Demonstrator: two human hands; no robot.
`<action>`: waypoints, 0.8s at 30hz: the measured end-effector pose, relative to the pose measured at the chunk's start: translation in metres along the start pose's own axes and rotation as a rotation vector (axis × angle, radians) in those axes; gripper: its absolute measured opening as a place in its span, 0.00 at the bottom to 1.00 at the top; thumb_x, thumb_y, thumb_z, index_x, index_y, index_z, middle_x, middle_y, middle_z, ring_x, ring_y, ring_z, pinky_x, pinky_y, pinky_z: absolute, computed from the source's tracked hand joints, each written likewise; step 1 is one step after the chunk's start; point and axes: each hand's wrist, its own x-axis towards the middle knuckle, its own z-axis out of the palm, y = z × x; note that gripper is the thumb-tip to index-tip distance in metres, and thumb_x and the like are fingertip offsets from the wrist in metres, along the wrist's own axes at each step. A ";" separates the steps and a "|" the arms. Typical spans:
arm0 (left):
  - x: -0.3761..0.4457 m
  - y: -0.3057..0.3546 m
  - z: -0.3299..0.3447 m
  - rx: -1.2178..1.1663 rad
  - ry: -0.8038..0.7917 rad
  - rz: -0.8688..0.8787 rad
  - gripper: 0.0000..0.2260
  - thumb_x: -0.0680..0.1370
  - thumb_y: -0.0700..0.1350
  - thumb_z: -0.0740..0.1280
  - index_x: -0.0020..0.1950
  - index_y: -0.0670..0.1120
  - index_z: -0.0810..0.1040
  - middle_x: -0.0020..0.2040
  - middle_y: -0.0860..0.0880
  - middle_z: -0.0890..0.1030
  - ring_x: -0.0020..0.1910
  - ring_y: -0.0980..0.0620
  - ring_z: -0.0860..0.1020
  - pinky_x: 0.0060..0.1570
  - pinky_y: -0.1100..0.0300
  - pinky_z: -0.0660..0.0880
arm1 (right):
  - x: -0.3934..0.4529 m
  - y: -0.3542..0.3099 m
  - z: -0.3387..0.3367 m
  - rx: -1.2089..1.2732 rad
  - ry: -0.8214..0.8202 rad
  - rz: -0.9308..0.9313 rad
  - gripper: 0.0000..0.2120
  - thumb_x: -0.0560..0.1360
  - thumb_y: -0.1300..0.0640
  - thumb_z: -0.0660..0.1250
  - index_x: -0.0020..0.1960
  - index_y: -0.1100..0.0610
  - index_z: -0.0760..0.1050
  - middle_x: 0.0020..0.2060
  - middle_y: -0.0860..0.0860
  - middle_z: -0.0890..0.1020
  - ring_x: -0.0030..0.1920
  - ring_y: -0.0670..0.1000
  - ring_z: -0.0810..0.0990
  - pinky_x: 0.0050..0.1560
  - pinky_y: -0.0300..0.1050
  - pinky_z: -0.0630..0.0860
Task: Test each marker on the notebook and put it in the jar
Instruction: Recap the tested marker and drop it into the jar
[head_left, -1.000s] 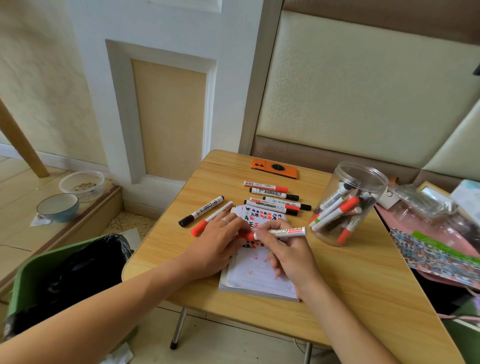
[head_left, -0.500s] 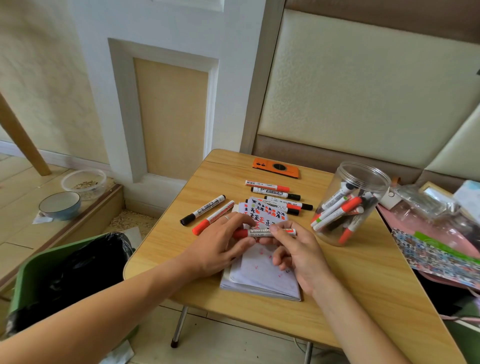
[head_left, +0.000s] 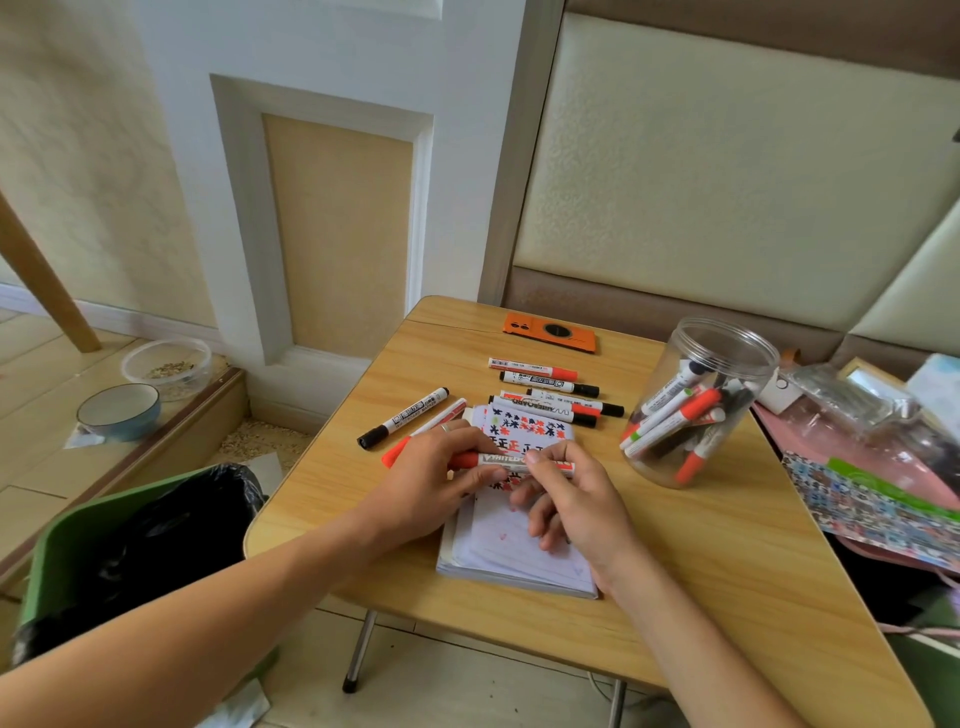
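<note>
I hold one red marker (head_left: 511, 461) across the top of the notebook (head_left: 514, 540), which lies on the bench (head_left: 727, 561). The fingers of my left hand (head_left: 436, 480) are closed around its cap end, and my right hand (head_left: 576, 499) pinches the barrel between thumb and forefinger. I cannot tell whether the cap is fully on. The page already has many red and black test marks, so I judge this marker as tested or nearly so.

The jar (head_left: 696, 405) stands open to my right, apart from the notebook, and it already contains a good number of markers. Still to test are a group of markers (head_left: 550, 395) beyond the notebook and two markers (head_left: 410, 421) just past my left hand. So I think the task is more than half done.
</note>
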 end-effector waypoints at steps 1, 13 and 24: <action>0.000 0.000 0.000 0.000 -0.003 0.004 0.08 0.77 0.52 0.73 0.51 0.49 0.83 0.43 0.57 0.80 0.43 0.58 0.78 0.41 0.71 0.68 | 0.000 0.000 0.001 -0.003 0.001 0.001 0.10 0.83 0.53 0.66 0.51 0.60 0.71 0.35 0.57 0.85 0.25 0.51 0.75 0.22 0.40 0.69; 0.000 -0.009 0.006 0.038 -0.104 -0.042 0.11 0.78 0.56 0.70 0.57 0.53 0.80 0.51 0.57 0.79 0.52 0.57 0.76 0.51 0.59 0.74 | -0.001 -0.004 -0.001 0.004 0.080 0.023 0.09 0.83 0.53 0.66 0.56 0.59 0.72 0.32 0.60 0.84 0.32 0.59 0.81 0.28 0.45 0.75; 0.000 -0.010 0.017 0.240 -0.102 -0.108 0.15 0.75 0.58 0.59 0.57 0.61 0.80 0.57 0.58 0.75 0.64 0.55 0.69 0.67 0.50 0.68 | 0.010 -0.077 -0.057 -0.311 0.562 -0.663 0.16 0.80 0.59 0.68 0.65 0.51 0.69 0.43 0.50 0.86 0.39 0.52 0.86 0.42 0.58 0.84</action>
